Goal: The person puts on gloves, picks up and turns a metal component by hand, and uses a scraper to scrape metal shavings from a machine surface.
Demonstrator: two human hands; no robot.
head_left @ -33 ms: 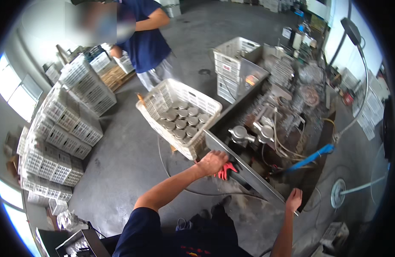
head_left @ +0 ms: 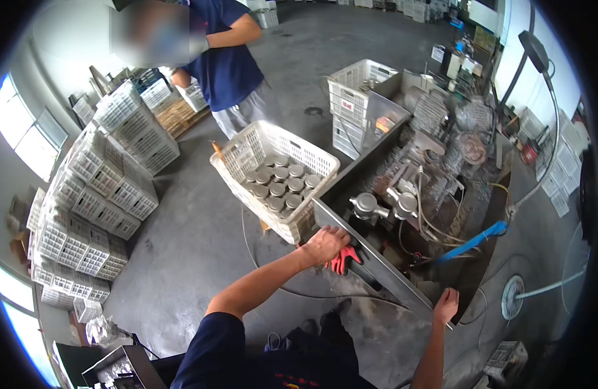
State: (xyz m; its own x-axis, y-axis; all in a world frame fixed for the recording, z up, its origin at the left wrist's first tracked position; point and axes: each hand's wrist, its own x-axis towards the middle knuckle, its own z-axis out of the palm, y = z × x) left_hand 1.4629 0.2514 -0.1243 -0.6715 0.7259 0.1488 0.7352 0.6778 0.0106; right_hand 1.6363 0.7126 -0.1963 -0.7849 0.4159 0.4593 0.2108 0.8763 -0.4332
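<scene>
No shift is seen | left hand (head_left: 326, 244) laid flat, fingers spread, on red glove (head_left: 343, 259) at metal trough's rim (head_left: 377, 272) | right hand (head_left: 445, 305) curled on the rim | white crate (head_left: 273, 178) of metal caps (head_left: 279, 185) beside.

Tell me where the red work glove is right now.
In the head view, the red work glove lies just below centre on the edge of the grey metal machine bench, under the left hand, just below the white plastic crate of metal cans.

We see a white plastic lattice crate (head_left: 247, 155) holding dull grey metal cylinders (head_left: 279, 185), a matt steel machine rim (head_left: 377, 266), a red glove (head_left: 343, 259), and rough concrete floor (head_left: 195, 253).
</scene>
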